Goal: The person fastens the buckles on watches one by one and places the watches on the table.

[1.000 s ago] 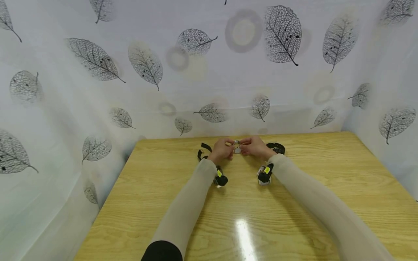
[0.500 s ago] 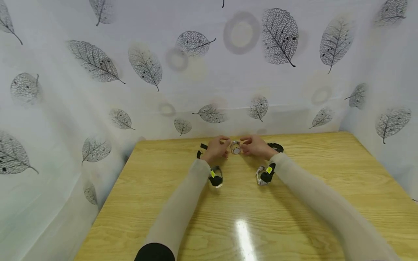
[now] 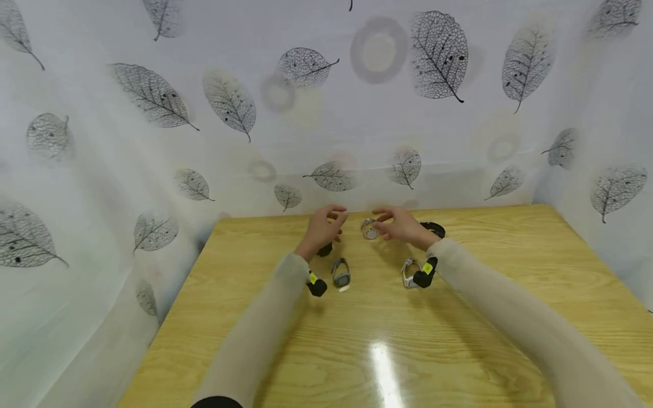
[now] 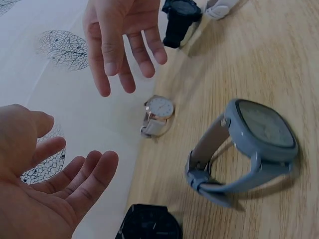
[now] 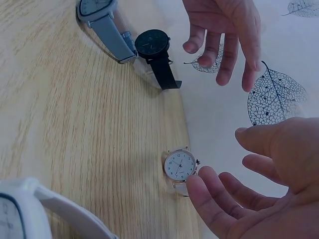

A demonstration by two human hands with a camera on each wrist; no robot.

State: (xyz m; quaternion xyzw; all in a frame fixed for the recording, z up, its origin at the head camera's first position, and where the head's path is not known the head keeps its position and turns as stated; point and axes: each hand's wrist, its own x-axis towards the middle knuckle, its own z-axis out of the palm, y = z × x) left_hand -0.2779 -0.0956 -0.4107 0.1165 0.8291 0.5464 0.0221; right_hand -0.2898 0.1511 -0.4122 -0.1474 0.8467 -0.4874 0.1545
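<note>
A small round watch (image 5: 180,166) with a white dial and rose-gold case stands on its looped strap near the table's back edge. It sits between both hands, with neither holding it. My left hand (image 3: 323,226) hovers to its left, empty, fingers spread and loosely bent. On the other side, my right hand (image 3: 400,225) is also empty; its fingertips are close to the watch, and I cannot tell whether they touch it. Partly hidden below the left hand lies a black round watch (image 5: 152,42). Closer to me stands a grey squarish watch (image 4: 261,124), strap looped.
A white watch (image 3: 410,275) stands at the front right, partly behind the right wrist's camera. Behind the right wrist is a black chunky watch (image 4: 182,15). The wooden table (image 3: 459,351) ends at a leaf-patterned curtain (image 3: 326,130).
Both hands have let go of the rose-gold watch and parted. My left hand has drawn away to the left, uncovering the grey watch; my right has shifted slightly right.
</note>
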